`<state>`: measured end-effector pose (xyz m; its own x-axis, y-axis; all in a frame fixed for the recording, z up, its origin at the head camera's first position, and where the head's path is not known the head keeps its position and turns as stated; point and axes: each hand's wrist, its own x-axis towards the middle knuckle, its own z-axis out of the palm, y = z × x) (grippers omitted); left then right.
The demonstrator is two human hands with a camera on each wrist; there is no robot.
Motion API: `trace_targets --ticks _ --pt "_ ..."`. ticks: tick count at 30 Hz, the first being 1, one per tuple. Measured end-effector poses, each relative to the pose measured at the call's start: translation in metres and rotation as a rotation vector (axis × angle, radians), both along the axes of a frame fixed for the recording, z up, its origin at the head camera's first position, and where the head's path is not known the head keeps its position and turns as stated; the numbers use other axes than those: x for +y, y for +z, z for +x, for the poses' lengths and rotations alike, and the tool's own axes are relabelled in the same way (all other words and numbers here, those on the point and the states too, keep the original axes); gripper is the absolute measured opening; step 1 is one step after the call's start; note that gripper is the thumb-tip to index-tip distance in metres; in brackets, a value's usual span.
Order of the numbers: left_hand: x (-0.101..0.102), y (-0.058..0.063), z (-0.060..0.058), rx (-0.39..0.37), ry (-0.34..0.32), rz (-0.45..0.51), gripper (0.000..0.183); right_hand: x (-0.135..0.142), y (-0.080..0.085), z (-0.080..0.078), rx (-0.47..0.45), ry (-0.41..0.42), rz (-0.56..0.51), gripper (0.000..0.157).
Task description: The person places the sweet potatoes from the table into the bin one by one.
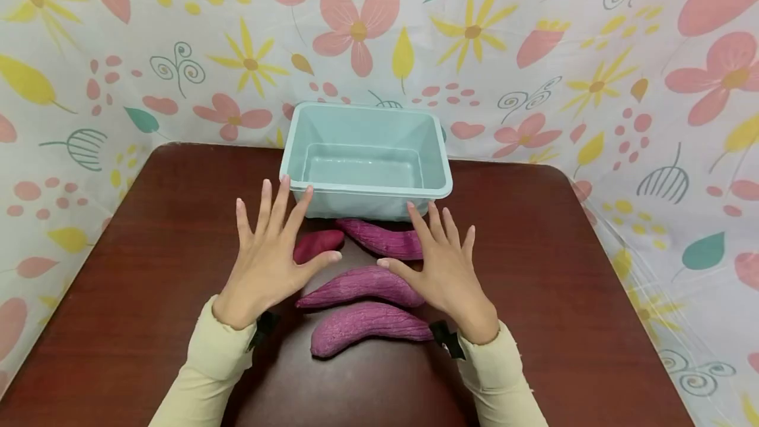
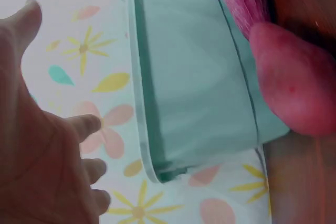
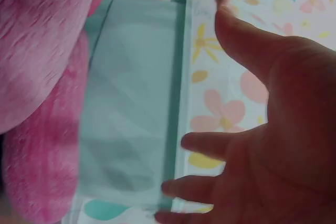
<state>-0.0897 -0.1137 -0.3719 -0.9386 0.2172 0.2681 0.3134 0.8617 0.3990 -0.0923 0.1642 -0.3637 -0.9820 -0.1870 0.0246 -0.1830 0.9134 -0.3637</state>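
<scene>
Both hands hover over the table with fingers spread and nothing held. My left hand [image 1: 267,272] is above the smooth, reddish sweet potato [image 1: 319,244], partly hiding it. My right hand [image 1: 447,272] overlaps the right ends of two purple sweet potatoes, the back one [image 1: 382,240] and the middle one [image 1: 362,285]. A third purple sweet potato [image 1: 367,327], curved and ridged, lies nearest to me. Behind them stands a pale blue plastic basin [image 1: 367,188] with nothing inside. In the head view, the left fingertips overlap its front rim. Both wrist views show its front wall [image 2: 194,72] beyond the palms.
The dark reddish-brown table [image 1: 551,295] extends on both sides of the sweet potatoes. A white cloth [image 1: 379,31] printed with flowers and leaves hangs behind the table and along both sides. The basin stands close to the back edge.
</scene>
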Motion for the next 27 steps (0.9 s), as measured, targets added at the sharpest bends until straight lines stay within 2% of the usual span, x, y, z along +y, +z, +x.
trace_targets --ticks 5,10,18,23,27 --pt "-0.004 -0.001 -0.006 0.016 -0.025 0.04 0.102 0.011 -0.005 -0.009 0.071 0.05 -0.108 0.1" --pt "-0.005 -0.003 -0.012 0.03 -0.081 0.065 0.103 0.021 -0.014 -0.018 0.139 0.122 -0.229 0.094" --pt "-0.012 -0.01 -0.034 0.11 -0.215 0.214 0.091 0.033 -0.034 -0.027 0.115 0.141 -0.376 0.083" --pt "-0.019 -0.016 -0.048 0.159 -0.234 0.287 0.088 0.036 -0.043 -0.032 0.123 0.176 -0.412 0.079" --pt "-0.022 -0.021 -0.055 0.169 -0.238 0.312 0.083 0.039 -0.051 -0.035 0.101 0.195 -0.43 0.077"
